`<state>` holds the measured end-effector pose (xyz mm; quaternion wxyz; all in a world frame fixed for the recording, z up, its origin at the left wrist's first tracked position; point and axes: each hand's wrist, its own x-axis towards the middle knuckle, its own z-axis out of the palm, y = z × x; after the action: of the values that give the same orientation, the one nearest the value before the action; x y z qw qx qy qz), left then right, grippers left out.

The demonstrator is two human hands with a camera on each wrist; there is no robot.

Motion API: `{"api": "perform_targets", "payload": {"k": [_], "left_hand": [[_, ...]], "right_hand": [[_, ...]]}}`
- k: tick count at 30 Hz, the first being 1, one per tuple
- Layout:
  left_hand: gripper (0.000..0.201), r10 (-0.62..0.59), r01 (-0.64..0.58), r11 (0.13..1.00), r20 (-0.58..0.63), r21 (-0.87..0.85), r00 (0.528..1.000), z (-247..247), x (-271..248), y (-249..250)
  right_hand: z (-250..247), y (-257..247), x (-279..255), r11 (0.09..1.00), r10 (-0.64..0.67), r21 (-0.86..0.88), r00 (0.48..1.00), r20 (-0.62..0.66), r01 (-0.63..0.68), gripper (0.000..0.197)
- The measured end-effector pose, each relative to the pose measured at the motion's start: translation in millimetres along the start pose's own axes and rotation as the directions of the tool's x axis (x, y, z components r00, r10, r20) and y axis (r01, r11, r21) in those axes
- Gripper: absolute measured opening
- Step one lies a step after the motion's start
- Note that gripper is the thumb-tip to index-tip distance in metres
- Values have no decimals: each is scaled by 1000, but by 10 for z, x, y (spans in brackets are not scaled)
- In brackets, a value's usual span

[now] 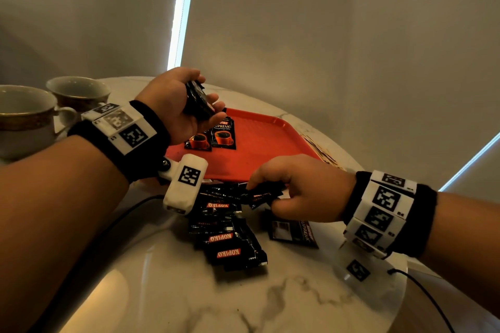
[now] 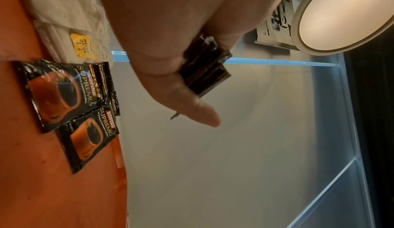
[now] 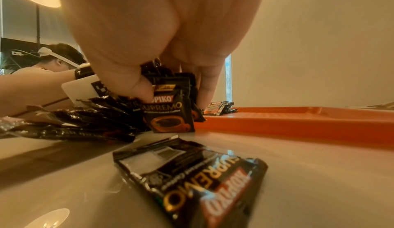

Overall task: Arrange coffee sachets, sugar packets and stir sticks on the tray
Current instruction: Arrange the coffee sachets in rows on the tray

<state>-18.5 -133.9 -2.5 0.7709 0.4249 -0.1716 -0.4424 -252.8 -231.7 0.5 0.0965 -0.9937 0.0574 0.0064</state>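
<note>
A red tray (image 1: 259, 149) lies on the round marble table (image 1: 284, 292), with two black coffee sachets (image 1: 223, 134) flat at its near-left end. My left hand (image 1: 178, 105) hovers above them and grips a small stack of black sachets (image 1: 198, 104), also seen edge-on as the held stack (image 2: 204, 69). My right hand (image 1: 295, 189) is low at the tray's front edge and pinches a black sachet (image 1: 263, 194) by its top; in the right wrist view this pinched sachet (image 3: 170, 112) hangs upright over the table. A loose pile of black sachets (image 1: 230, 235) lies below the tray.
Two gold-rimmed cups (image 1: 32, 116) stand at the far left of the table. One sachet (image 1: 295, 232) lies face down under my right hand. Thin stir sticks (image 1: 322, 149) lie off the tray's right edge. White packets with a yellow label (image 2: 83, 46) sit beyond the tray. A black cable (image 1: 427, 295) runs at the right.
</note>
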Motion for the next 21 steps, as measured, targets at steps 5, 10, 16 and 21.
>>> {"api": "perform_targets", "payload": {"k": [5, 10, 16, 21], "left_hand": [[22, -13, 13, 1000, -4, 13, 1000, 1, -5, 4], [26, -29, 29, 999, 1, 27, 1000, -24, 2, 9], [34, -58, 58, 997, 3, 59, 998, -19, -18, 10], [30, -63, 63, 994, -1, 88, 998, -32, -6, 14]], "right_hand": [[-3, 44, -16, 999, -25, -25, 997, -71, 24, 32], [-36, 100, -87, 999, 15, 44, 984, -177, -7, 29], [-161, 232, -119, 991, 116, 91, 964, -239, -97, 21], [-228, 288, -131, 989, 129, 91, 971, -204, -113, 20]]}}
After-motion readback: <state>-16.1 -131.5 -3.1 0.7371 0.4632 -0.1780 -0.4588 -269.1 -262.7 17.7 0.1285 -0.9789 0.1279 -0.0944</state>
